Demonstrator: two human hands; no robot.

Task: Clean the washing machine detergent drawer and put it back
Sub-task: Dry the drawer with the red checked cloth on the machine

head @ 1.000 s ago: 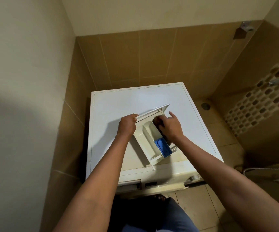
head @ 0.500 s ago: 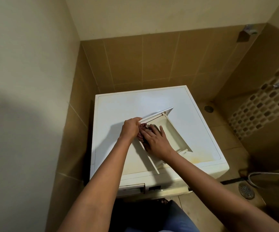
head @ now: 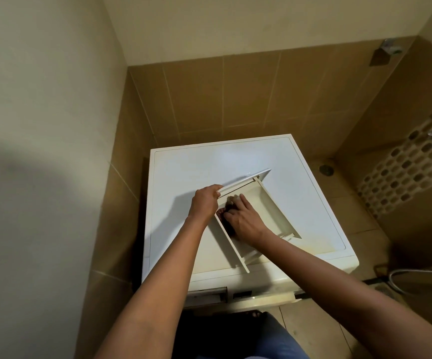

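Observation:
The white detergent drawer (head: pixel 274 206) lies at an angle on top of the white washing machine (head: pixel 189 167). My left hand (head: pixel 204 202) grips the left end of the drawer's front panel. My right hand (head: pixel 243 220) is inside the drawer's left compartment, its fingers pressing a dark cloth (head: pixel 229 207) against the plastic near the front panel. Most of the cloth is hidden under that hand. The empty drawer slot (head: pixel 207 292) shows on the machine's front, below my left forearm.
A cream wall closes in on the left, and brown tiled walls stand behind and to the right. A floor drain (head: pixel 326 169) and a shower hose (head: pixel 416 278) lie on the tiled floor to the right. Yellowish stains mark the machine top near its front edge.
My right hand moved with the cloth from the drawer's right compartment to its left one. The blue insert seen a second ago is now out of sight. My left hand kept its grip.

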